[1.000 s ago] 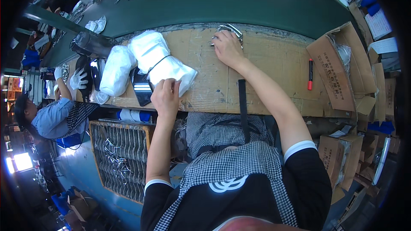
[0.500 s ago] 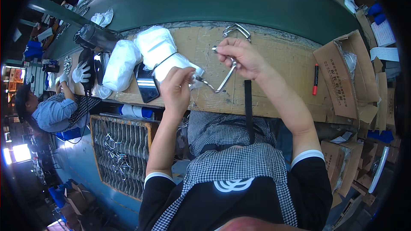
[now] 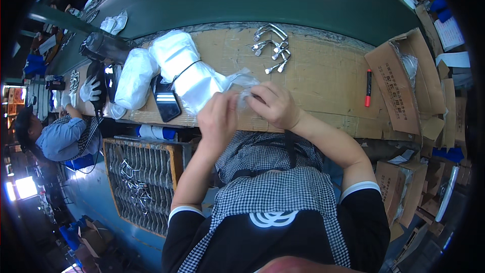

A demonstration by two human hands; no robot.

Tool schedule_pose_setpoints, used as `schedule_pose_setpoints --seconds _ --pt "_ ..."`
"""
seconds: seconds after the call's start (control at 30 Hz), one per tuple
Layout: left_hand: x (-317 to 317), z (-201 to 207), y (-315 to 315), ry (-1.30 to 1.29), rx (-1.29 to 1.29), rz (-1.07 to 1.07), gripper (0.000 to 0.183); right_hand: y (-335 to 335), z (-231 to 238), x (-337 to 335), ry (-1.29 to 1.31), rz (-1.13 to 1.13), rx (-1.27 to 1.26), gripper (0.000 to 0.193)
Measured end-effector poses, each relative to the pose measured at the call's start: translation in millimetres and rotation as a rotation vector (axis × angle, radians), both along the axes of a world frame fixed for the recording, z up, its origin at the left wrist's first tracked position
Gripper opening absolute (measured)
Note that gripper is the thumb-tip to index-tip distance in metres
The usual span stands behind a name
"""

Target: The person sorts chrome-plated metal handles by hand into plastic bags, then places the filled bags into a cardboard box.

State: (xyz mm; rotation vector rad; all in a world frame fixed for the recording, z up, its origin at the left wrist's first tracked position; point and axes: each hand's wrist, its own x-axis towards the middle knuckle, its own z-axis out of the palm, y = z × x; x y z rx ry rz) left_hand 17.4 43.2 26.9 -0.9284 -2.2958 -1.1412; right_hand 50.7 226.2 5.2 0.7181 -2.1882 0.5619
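My left hand (image 3: 218,120) and my right hand (image 3: 275,105) are close together over the front of the cardboard-covered bench (image 3: 323,86). Between them they pinch a thin clear plastic bag (image 3: 242,80), its film bunched at the fingertips. Left of it lies a stack of clear plastic bags (image 3: 177,53), bound with a dark band. Beyond my right hand rest several bent shiny metal rods (image 3: 273,45) with fittings on their ends. A black phone (image 3: 167,106) lies beside the bag stack.
A white plastic-wrapped bundle (image 3: 135,81) and a dark bottle (image 3: 103,48) stand at the left. A red-and-black marker (image 3: 368,88) and an open cardboard box (image 3: 396,88) are at the right. Behind runs a green belt (image 3: 242,0). A co-worker (image 3: 60,134) sits at far left.
The bent metal rod that both hands held now lies with others at the back of the bench. My hands have come together on a clear plastic bag.
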Motion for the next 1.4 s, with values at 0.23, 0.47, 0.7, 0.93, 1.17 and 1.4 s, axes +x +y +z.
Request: schedule_pose_setpoints --seconds 0.23,0.47,0.7,0.93,1.17,1.4 --pt "-29 -60 -57 0.104 -0.658 0.270 0.035 13 -19 -42 -0.480 0.164 -0.114 0.016" --pt "-35 -32 -51 -0.093 -0.440 0.235 0.012 110 -35 -106 -0.640 -0.326 0.124 0.027" --pt "-41 -6 -35 -0.189 -0.102 0.222 0.013 73 18 -84 -0.248 -0.137 -0.183 0.015" --pt "-31 9 -19 -0.305 0.129 0.012 0.009 28 52 -58 -1.244 0.424 -1.402 0.012" --pt "-3 21 0 -0.298 0.195 0.067 0.004 -25 35 -21 -0.643 0.149 -1.131 0.010" --pt "3 11 8 0.230 0.087 -0.097 0.010 -10 15 -4 0.047 0.076 -0.087 0.012"
